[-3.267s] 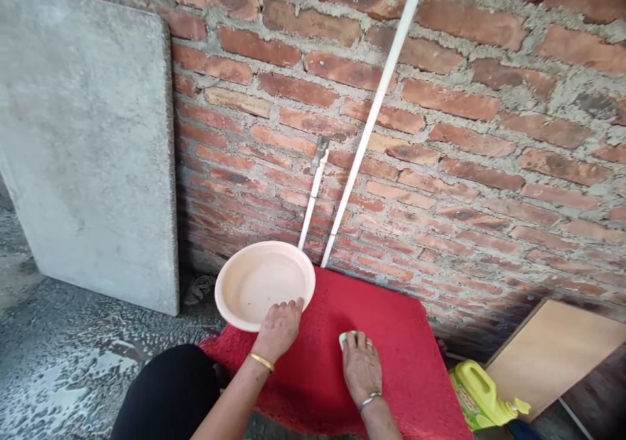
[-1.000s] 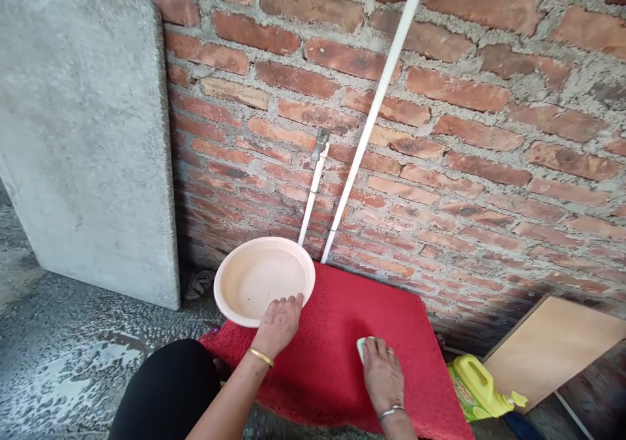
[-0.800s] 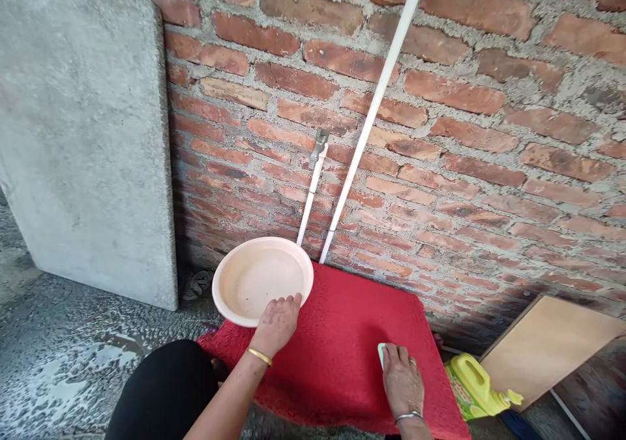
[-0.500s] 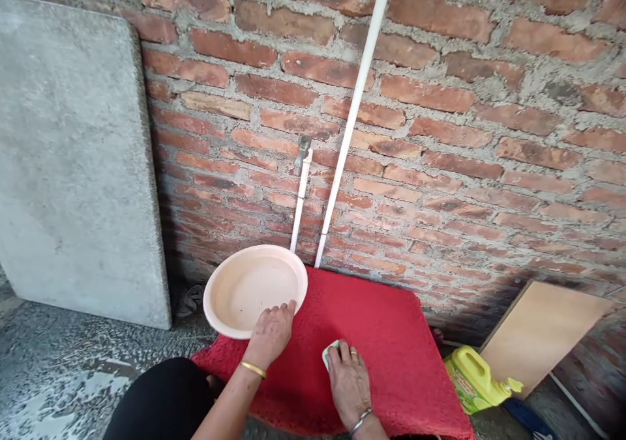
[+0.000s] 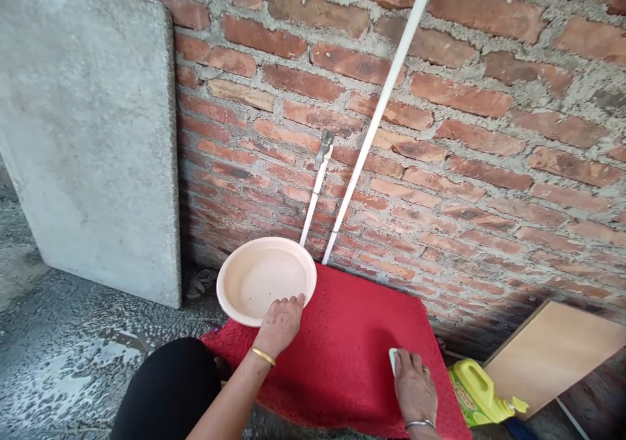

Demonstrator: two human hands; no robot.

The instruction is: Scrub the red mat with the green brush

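- The left hand gripped the near rim of the pale pink basin, fingers curled over the edge, a gold bangle on the wrist.
- That basin sat at the far left corner of the red mat, partly overhanging it, right under the tap on the wall.
- The right hand lay flat, palm down, pressing a pale green sponge onto the mat near its right edge; only a sliver of the sponge peeked out past the fingertips. The fingers were spread over it rather than curled round it.
- A silver bracelet ringed that wrist, and a ring showed on one finger.
- The two hands were well apart, one at the basin, one at the mat's right side.
- A yellow jug lay just beside the mat to the right, next to a leaning wooden board.
- Two white pipes ran up the brick wall, and a grey concrete slab leaned on it at the left.
- The floor was wet, with foamy patches.
- A dark-clad knee filled the lower left.
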